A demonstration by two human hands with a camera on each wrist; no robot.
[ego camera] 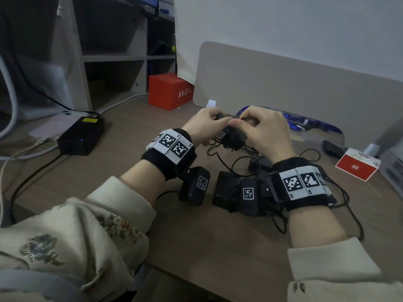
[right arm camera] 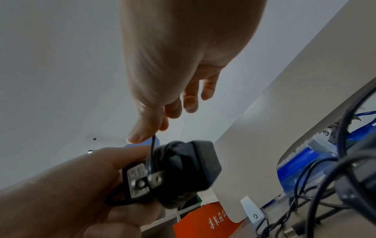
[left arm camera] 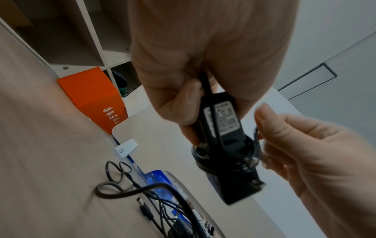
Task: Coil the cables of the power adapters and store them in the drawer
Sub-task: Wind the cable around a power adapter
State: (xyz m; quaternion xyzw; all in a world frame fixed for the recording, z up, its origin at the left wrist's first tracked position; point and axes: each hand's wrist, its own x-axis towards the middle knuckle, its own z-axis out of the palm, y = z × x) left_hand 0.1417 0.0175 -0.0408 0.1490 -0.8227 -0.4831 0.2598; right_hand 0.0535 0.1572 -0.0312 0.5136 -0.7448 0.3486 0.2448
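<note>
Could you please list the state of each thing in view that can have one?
power adapter: lifted off the desk, cable partly coiled around it
left hand: grips the power adapter
right hand: pinches the thin cable
other adapters: on the desk, cables loose and tangled
large black power brick: plugged in, blue light on

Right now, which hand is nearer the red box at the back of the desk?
Left. The left hand grips the adapter just right of the red box; the right hand, pinching the cable, is farther right.
</note>
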